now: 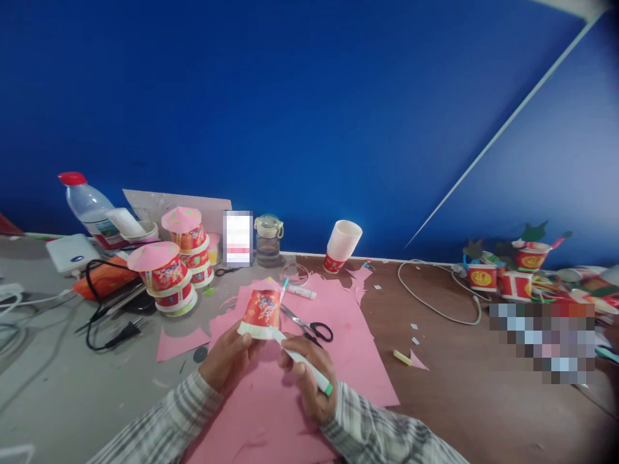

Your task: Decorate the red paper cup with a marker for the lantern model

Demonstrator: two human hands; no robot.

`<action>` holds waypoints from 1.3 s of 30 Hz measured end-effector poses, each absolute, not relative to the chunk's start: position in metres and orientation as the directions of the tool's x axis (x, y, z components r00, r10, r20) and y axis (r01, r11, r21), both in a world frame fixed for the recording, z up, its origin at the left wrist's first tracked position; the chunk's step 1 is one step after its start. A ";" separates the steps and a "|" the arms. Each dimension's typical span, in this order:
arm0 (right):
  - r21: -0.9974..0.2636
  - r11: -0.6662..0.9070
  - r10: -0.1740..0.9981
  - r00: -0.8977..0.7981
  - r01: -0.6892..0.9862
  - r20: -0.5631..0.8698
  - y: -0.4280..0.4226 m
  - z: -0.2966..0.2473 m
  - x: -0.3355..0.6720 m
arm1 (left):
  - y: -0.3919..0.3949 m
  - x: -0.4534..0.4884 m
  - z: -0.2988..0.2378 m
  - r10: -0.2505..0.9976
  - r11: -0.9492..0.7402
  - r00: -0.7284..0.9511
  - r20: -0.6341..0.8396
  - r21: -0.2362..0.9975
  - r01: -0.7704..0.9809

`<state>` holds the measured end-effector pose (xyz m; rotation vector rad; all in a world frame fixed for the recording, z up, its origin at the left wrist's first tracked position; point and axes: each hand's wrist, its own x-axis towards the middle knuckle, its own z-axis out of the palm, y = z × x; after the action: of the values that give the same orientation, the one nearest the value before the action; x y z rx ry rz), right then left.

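- Our left hand (229,364) closes its grip round the red paper cup (261,312): light, thin-walled, probably crushable, so best held gently by its sides.
- Our right hand (309,383) clenches a white pen (302,361).

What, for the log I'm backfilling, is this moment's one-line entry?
left hand holds red paper cup | right hand holds white pen, tip at cup rim | pink paper beneath, scissors on it

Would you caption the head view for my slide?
Left hand holds red paper cup; right hand holds white pen above pink paper.
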<state>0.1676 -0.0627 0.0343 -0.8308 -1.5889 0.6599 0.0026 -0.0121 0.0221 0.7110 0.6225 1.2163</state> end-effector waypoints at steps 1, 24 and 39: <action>-0.794 0.587 0.809 -0.081 0.156 0.582 -0.063 0.034 0.168 | -0.012 0.003 0.022 0.970 0.191 0.237 -0.054 0.771 -0.607; -0.789 0.596 0.802 -0.088 0.149 0.590 -0.060 0.030 0.170 | -0.013 0.002 0.023 0.964 0.210 0.260 -0.051 0.746 -0.632; -0.777 0.610 0.793 -0.098 0.156 0.602 -0.057 0.030 0.168 | -0.013 0.002 0.024 0.966 0.199 0.250 -0.058 0.786 -0.585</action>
<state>0.1680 -0.0567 0.0296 -0.8074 -1.6092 0.6466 0.0024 -0.0131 0.0238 0.7305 0.6382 1.1943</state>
